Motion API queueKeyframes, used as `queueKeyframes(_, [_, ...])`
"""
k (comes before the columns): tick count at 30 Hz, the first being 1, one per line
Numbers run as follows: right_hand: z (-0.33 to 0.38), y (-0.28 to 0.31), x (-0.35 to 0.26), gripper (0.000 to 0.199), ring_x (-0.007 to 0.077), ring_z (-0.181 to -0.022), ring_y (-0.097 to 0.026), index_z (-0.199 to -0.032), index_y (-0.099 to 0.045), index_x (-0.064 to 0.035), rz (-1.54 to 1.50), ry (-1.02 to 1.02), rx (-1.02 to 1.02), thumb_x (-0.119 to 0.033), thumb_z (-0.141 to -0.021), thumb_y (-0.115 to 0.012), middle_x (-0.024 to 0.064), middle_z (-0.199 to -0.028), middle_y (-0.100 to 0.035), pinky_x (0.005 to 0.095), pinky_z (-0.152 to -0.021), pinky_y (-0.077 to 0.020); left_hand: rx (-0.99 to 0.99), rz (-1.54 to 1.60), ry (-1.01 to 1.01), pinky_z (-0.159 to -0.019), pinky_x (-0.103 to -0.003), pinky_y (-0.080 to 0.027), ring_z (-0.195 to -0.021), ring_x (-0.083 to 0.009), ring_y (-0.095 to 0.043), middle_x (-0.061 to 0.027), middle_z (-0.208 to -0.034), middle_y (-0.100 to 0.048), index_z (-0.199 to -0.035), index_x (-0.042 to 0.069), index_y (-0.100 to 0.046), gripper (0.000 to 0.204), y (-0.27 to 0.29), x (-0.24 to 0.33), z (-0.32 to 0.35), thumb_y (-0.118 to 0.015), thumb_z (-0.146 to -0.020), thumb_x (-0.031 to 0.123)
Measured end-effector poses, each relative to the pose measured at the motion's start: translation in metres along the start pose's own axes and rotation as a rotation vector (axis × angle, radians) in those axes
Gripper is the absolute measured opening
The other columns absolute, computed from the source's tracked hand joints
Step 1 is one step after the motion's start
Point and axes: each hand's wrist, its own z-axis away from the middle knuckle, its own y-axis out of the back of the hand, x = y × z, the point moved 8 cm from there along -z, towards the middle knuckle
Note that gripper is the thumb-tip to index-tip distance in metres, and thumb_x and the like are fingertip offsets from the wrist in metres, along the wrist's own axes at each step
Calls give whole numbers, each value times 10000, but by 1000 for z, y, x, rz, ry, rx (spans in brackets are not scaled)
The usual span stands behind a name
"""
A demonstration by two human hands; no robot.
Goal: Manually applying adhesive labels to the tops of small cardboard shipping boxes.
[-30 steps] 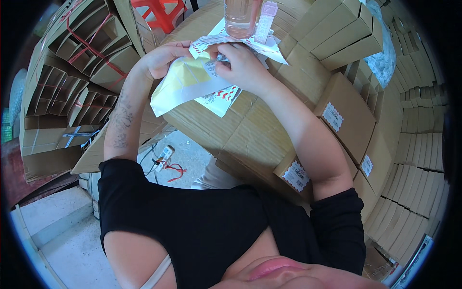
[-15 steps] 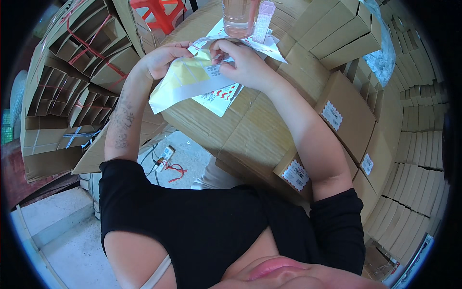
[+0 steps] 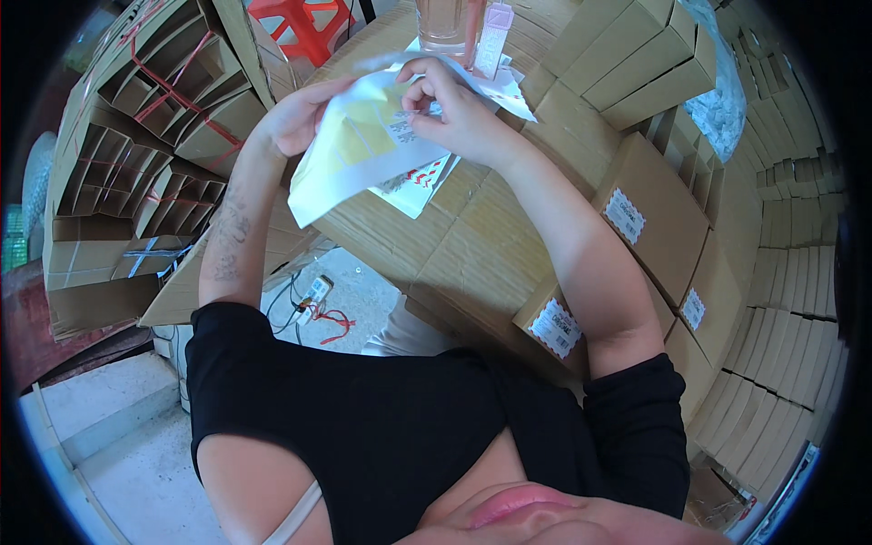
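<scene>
A sheet of paper labels [image 3: 336, 177], pale yellow with white margins, is held up over the cardboard-covered tabletop. My left hand [image 3: 298, 118] grips its left edge between thumb and fingers. Over the sheet's right side, my right hand [image 3: 461, 116] is closed in a pinch beside a small printed label [image 3: 401, 129]; its fingertips partly hide what they grip. Other printed sheets [image 3: 420, 193] lie flat under the held one. Just beyond the hands stand a clear drinking glass [image 3: 440, 32] and a slim pink-and-white box [image 3: 492, 38].
Flat brown boxes [image 3: 668, 204] with white labels stand at the right of the cardboard tabletop [image 3: 490, 222], and long cartons [image 3: 636, 59] lie behind them. Bundled cardboard dividers [image 3: 173, 91] rise on the left. A red stool [image 3: 300, 27] stands beyond; a power strip [image 3: 314, 292] lies below.
The label sheet has shifted slightly right and tilted, its lower left corner dropping. My right fingers have lifted a little; my left hand has turned slightly.
</scene>
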Motion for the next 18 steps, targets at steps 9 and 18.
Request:
queueKeyframes(9, [-1, 7, -1, 507, 133, -969, -577, -1320, -394, -69, -131, 8, 47, -23, -881, -644, 30, -966, -600, 306, -885, -463, -16, 739, -432, -1040, -426, -505, -1298, -354, -513, -232, -1415, -493, -1412, -7, -428, 428, -68, -88, 86, -447, -1016, 155])
queueKeyframes(18, [0, 1, -8, 691, 191, -1100, -609, -1410, -323, -90, -57, 62, 33, 9, -815, -660, 127, -1271, -507, 338, -951, -499, 202, 217, -420, -680, -268, -592, -962, -223, -699, -142, -1112, -665, -1312, 5, -494, 367, -119, -78, 55, -524, -1032, 241])
